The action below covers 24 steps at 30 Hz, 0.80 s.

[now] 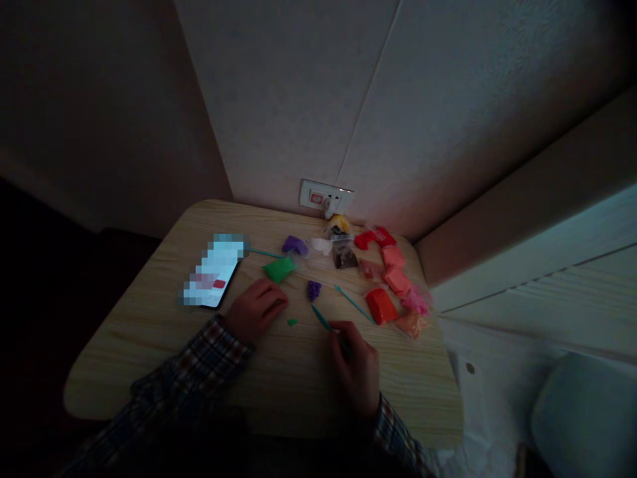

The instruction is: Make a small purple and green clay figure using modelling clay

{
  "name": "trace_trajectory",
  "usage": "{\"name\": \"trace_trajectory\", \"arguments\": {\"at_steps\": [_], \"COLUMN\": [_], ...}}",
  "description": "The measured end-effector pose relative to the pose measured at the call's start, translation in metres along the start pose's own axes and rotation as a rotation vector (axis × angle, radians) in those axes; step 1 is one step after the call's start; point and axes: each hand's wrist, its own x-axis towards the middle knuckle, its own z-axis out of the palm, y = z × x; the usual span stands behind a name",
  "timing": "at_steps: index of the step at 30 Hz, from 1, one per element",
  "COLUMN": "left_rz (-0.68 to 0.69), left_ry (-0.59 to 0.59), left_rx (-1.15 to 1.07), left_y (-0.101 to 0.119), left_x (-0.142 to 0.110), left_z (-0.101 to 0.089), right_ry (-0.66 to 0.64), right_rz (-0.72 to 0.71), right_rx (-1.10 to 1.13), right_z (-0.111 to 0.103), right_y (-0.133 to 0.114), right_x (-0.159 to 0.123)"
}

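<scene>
My right hand is closed around a teal modelling tool, held like a pen with its flat tip pointing up and left. Just beyond the tip lies a small purple cluster of clay balls, shaped like a bunch of grapes. A little piece of green clay rests on the table between my hands. My left hand lies on the table with its fingers curled and thumb and fingertips close together; whether anything is between them is hidden. Beyond it is a packet of green clay.
A lit phone lies at the left of the wooden table. Purple clay, white clay, red clay and several other packets spread across the back and right. Two thin teal tools, one near the red packet, lie flat. A wall socket is behind.
</scene>
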Motion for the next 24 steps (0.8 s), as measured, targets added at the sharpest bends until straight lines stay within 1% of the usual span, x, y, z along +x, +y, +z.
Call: {"name": "trace_trajectory", "arguments": {"at_steps": [2,4,5,7,12,15,20,22,24], "left_rz": [0.114,0.198,0.215,0.242,0.302,0.278,0.134,0.110,0.113], "left_ry": [-0.020,-0.052,-0.079,-0.098,-0.097,-0.100,-0.158,-0.179,-0.180], "left_rx": [-0.104,-0.132,-0.116,-0.071,0.005,-0.057,-0.206,-0.218,-0.199], "left_y": [0.007,0.015,0.018,0.022,0.024,0.023,0.029,0.031,0.031], "left_x": [0.001,0.004,0.005,0.008,0.009,0.008,0.010,0.012,0.012], "left_z": [0.003,0.008,0.010,0.013,0.014,0.013,0.013,0.014,0.013], "right_ry": [0.000,0.001,0.004,0.002,0.004,0.005,-0.005,0.005,0.016], "right_rz": [0.004,0.011,0.014,0.018,0.009,0.010,0.022,0.020,0.020], "right_rx": [-0.004,-0.008,-0.011,-0.017,-0.023,-0.016,0.003,0.002,-0.004], "right_z": [0.000,0.000,0.000,-0.001,-0.001,-0.001,-0.001,-0.001,-0.001], "right_y": [-0.001,-0.002,-0.003,-0.003,-0.003,-0.003,-0.003,-0.003,-0.003], "right_x": [0.001,0.001,0.002,0.002,0.001,0.001,0.002,0.002,0.001]}}
